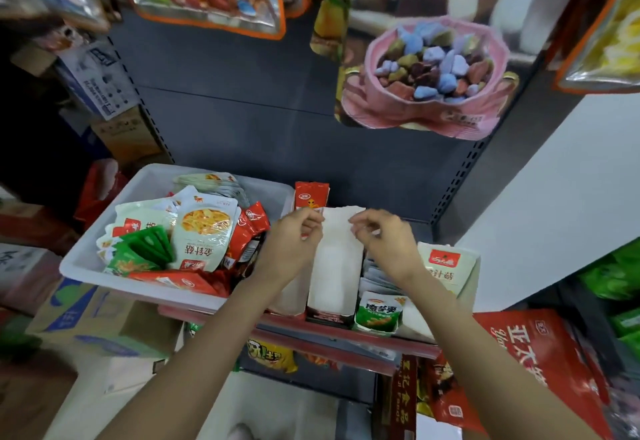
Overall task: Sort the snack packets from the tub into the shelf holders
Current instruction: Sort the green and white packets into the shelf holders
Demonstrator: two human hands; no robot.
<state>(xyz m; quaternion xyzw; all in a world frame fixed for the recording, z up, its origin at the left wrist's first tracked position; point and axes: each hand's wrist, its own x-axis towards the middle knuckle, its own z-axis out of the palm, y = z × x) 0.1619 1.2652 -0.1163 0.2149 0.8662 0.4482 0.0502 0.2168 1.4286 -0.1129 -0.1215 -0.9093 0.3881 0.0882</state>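
A white tub (104, 259) on the shelf's left holds several snack packets: pale mushroom packets (204, 235), green ones (145, 249) and red ones (251, 228). To its right stand cardboard shelf holders. The middle white holder (334, 266) looks empty inside. My left hand (294, 238) and my right hand (384, 242) hover at its two sides with fingers curled; whether they pinch its walls I cannot tell. A red packet holder (311, 195) stands behind the left hand. Green packets (379, 313) and a pale mushroom packet (445, 266) fill the holders on the right.
The shelf has a dark back panel (242, 120) and a red front edge (346, 334). Big snack bags hang above, one picturing a pink bowl (426, 75). Cardboard boxes (93, 325) sit under the tub. Red bags (533, 356) hang at lower right.
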